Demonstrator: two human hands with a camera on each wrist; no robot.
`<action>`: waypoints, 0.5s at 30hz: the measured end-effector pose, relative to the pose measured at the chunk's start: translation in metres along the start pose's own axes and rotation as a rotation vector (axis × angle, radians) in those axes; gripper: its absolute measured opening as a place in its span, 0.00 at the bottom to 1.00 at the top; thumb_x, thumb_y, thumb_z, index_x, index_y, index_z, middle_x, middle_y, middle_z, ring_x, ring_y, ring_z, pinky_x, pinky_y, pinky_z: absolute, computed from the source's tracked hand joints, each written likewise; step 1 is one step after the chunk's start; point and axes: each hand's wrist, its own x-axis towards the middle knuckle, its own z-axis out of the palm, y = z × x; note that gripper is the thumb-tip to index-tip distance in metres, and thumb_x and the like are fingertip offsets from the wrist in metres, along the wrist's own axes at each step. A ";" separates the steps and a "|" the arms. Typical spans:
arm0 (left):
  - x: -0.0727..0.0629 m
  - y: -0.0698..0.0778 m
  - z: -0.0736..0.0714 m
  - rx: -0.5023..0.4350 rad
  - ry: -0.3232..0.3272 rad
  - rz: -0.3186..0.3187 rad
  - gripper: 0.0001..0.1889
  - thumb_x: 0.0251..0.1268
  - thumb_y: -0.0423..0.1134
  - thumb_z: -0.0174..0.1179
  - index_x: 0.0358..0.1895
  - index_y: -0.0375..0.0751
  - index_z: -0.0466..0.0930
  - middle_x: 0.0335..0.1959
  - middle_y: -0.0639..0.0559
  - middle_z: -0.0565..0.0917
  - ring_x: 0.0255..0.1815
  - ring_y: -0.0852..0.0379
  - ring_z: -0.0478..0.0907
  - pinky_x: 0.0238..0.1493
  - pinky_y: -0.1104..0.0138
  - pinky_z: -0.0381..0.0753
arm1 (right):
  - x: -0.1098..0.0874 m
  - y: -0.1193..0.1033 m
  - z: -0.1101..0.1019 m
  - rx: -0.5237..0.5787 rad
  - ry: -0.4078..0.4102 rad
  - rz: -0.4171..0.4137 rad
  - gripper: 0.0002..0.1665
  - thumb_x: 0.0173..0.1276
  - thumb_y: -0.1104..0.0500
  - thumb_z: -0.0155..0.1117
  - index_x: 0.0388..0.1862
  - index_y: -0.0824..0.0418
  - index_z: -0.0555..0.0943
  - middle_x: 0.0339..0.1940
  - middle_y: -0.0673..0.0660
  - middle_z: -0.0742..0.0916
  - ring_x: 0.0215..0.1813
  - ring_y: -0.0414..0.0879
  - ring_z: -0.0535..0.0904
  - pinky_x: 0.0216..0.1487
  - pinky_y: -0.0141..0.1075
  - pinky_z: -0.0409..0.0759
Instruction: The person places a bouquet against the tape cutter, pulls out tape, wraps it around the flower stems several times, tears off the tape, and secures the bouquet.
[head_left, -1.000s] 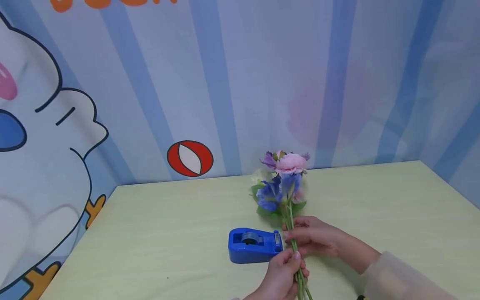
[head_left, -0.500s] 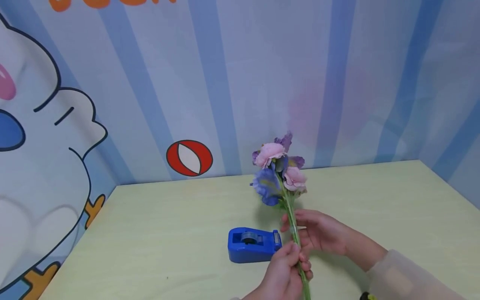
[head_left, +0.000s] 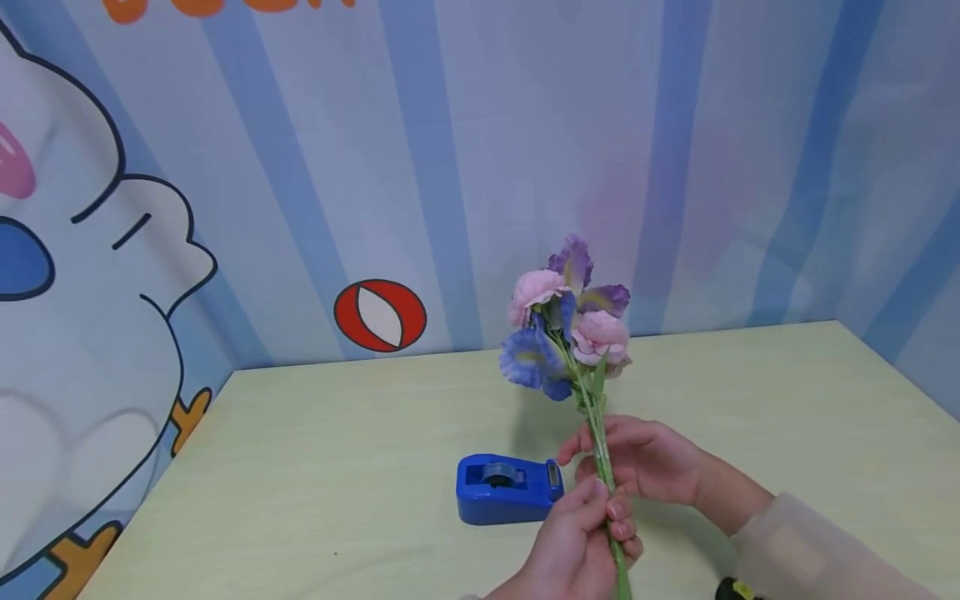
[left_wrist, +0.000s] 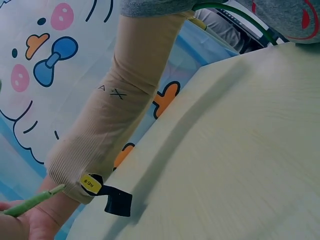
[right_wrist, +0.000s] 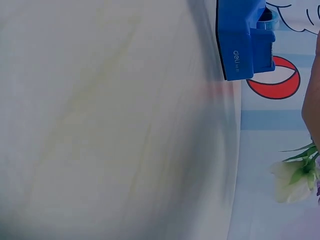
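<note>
In the head view my left hand (head_left: 573,537) grips the lower stems of a mixed flower bouquet (head_left: 570,333) with pink, blue and purple blooms. The bundled stems tilt slightly, and a shiny strip of clear tape lies along them above this hand. My right hand (head_left: 645,458) is behind the stems, its loosely bent fingers reaching past them to the left. Left of both hands, a blue tape dispenser (head_left: 506,490) holds a roll of clear tape. A cut green stem end (left_wrist: 37,201) shows in the left wrist view. A white flower (right_wrist: 295,180) is visible in the right wrist view.
A pale yellow table (head_left: 337,467) runs back to a striped blue backdrop (head_left: 510,167) with a cartoon figure (head_left: 82,333) at left. A black strap with a yellow tag (left_wrist: 91,184) sits on a sleeved forearm (left_wrist: 110,115) in the left wrist view.
The bouquet has risen and turned in my left hand, so different blooms face me. My right hand's fingers have loosened from the stems and spread behind them. The tape dispenser stays put.
</note>
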 end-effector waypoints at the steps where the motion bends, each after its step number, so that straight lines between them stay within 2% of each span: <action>1: -0.001 0.001 0.000 0.002 -0.005 -0.003 0.14 0.77 0.37 0.31 0.49 0.42 0.68 0.25 0.58 0.64 0.25 0.64 0.60 0.33 0.73 0.58 | 0.000 0.000 0.000 -0.004 -0.006 -0.003 0.29 0.75 0.65 0.23 0.49 0.58 0.78 0.56 0.56 0.79 0.51 0.48 0.78 0.53 0.41 0.75; 4: -0.002 0.004 0.002 -0.003 -0.018 -0.011 0.15 0.77 0.38 0.31 0.49 0.42 0.69 0.26 0.58 0.64 0.25 0.64 0.59 0.33 0.74 0.58 | 0.000 0.000 0.000 -0.036 -0.014 -0.018 0.31 0.76 0.66 0.22 0.50 0.58 0.78 0.55 0.56 0.80 0.50 0.47 0.78 0.53 0.40 0.75; 11: -0.003 0.007 0.002 -0.010 -0.036 -0.007 0.15 0.78 0.37 0.30 0.50 0.42 0.69 0.27 0.58 0.64 0.26 0.65 0.59 0.34 0.74 0.58 | -0.002 0.001 0.000 -0.097 0.025 -0.024 0.23 0.77 0.66 0.32 0.51 0.59 0.78 0.51 0.53 0.82 0.46 0.43 0.78 0.51 0.38 0.75; 15: -0.001 0.007 0.001 0.010 0.022 0.023 0.13 0.77 0.36 0.32 0.50 0.40 0.68 0.27 0.56 0.65 0.27 0.64 0.60 0.34 0.74 0.60 | 0.000 0.003 0.002 -0.161 0.101 -0.040 0.21 0.77 0.65 0.33 0.48 0.60 0.78 0.42 0.51 0.83 0.37 0.39 0.77 0.45 0.33 0.76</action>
